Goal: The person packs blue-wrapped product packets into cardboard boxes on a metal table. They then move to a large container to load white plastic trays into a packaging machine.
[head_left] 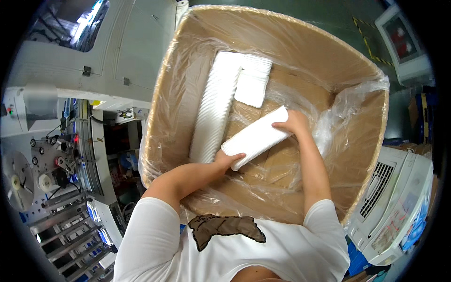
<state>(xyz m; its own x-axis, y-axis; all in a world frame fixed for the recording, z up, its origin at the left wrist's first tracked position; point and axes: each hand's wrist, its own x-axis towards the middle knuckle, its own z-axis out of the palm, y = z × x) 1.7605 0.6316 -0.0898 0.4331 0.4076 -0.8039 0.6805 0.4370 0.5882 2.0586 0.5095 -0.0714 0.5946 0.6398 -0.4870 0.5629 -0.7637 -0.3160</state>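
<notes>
Between my two hands lies a long stack of thin white pieces (pixel 257 135), slanting up to the right inside a large cardboard box (pixel 188 96). My left hand (pixel 227 160) grips its near left end, thumb on top. At the far right end, my right hand (pixel 293 123) is wrapped round the stack. A long row of the same ribbed white pieces (pixel 213 105) stands along the box's left side. Several more white pieces (pixel 252 88) lie beside the top of that row. What is under the held stack is hidden.
Clear plastic film (pixel 331 124) lines the box and bunches at its right side. Left of it stands a machine with reels (pixel 19 181) and metal rollers (pixel 66 239). A white appliance with a vent grille (pixel 390 202) is on the right. Yellow-black tape (pixel 364 40) marks the floor.
</notes>
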